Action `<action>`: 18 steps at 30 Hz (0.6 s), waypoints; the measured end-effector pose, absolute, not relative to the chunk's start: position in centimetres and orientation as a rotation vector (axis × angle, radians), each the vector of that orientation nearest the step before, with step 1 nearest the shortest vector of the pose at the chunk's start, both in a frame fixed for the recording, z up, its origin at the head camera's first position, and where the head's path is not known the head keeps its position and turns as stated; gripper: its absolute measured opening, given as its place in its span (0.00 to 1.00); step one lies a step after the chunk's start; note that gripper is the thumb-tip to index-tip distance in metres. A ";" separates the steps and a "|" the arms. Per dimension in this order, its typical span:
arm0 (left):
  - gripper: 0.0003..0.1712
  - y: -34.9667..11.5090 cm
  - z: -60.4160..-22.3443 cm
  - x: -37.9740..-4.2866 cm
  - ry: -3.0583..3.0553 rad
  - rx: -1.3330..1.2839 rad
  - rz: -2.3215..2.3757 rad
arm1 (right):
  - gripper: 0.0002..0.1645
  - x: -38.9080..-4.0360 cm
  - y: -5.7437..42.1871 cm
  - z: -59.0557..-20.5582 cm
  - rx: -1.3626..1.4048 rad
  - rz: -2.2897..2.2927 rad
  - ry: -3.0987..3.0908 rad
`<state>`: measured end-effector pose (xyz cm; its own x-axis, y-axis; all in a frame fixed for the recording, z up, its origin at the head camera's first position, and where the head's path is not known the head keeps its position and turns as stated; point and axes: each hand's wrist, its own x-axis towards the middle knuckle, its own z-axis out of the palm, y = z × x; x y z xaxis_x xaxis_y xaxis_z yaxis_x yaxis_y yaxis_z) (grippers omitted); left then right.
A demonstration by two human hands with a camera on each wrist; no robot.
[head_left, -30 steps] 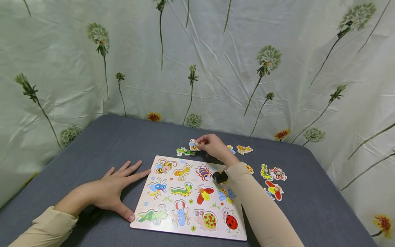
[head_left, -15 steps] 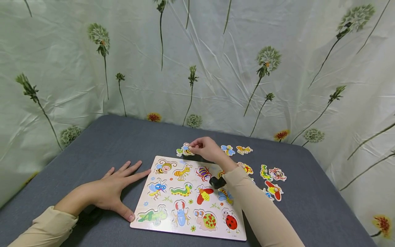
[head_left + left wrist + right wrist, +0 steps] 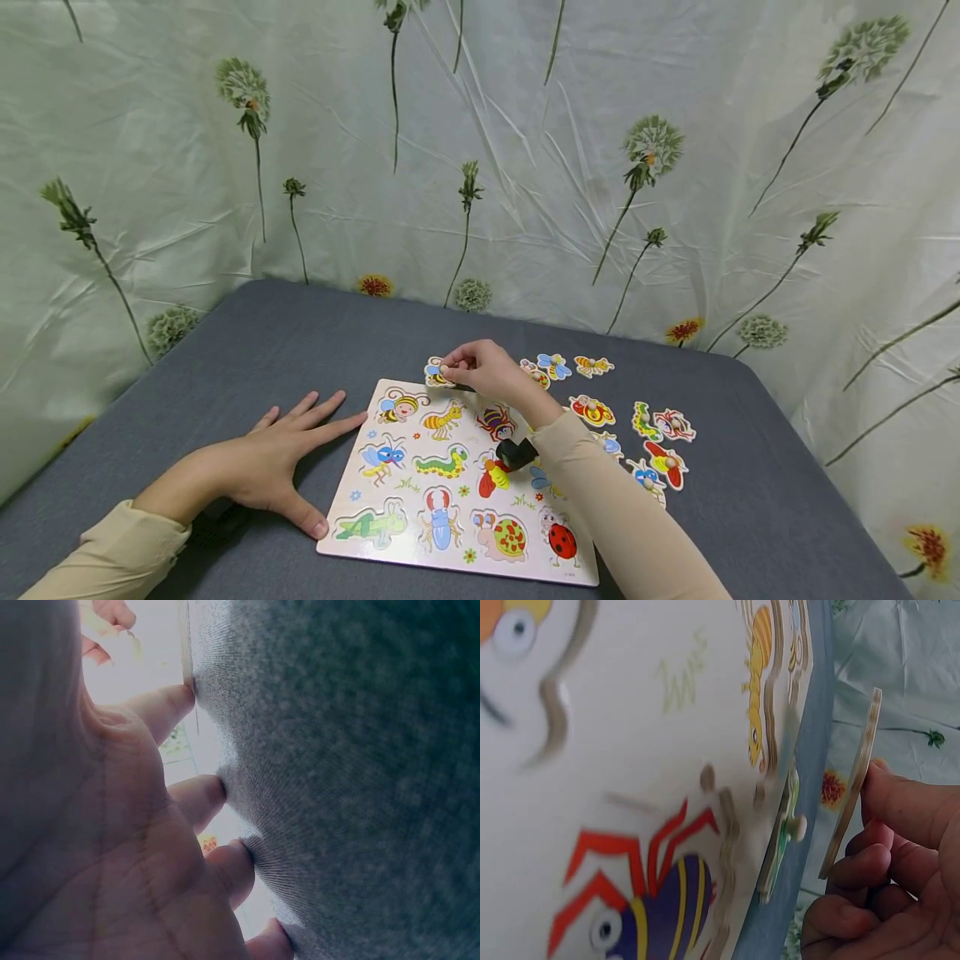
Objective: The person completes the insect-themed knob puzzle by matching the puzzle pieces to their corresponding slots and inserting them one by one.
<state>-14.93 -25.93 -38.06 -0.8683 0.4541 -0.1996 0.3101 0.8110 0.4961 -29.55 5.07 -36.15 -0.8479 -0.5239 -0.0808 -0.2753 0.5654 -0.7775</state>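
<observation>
My right hand pinches a wooden bee puzzle piece just beyond the far left part of the peg puzzle board. In the right wrist view the bee piece shows edge-on, raised, its face turned from the camera. Below it, a green grasshopper piece with a knob lies behind the board's far edge; the head view hides most of it. My left hand rests on the table with fingers spread, thumb and index fingertip at the board's left edge. Insect pictures in shallow recesses cover the board.
Several loose knobbed pieces lie right of and behind the board, including a yellow ant, a spider, a caterpillar and a red firefly. The grey tabletop ends at a flower-printed curtain.
My right hand has moved left and slightly nearer with the bee piece, passing over the grasshopper piece. Pieces behind the forearm have come into view. The left hand has stayed put.
</observation>
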 end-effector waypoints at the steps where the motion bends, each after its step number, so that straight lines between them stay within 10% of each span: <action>1: 0.78 -25.9 -38.1 -14.9 2.688 0.582 0.658 | 0.11 -29.5 4.9 -36.2 -0.663 -1.162 2.497; 18: 0.77 -25.9 -38.1 -15.0 2.678 0.563 0.649 | 0.11 -28.3 2.3 -36.5 -0.753 -1.079 2.495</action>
<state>-14.97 -25.90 -38.08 -0.8683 0.4456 -0.2179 0.2966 0.8184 0.4921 -28.27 2.31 -36.48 -0.8103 -0.5805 -0.0796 -0.3396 0.5760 -0.7436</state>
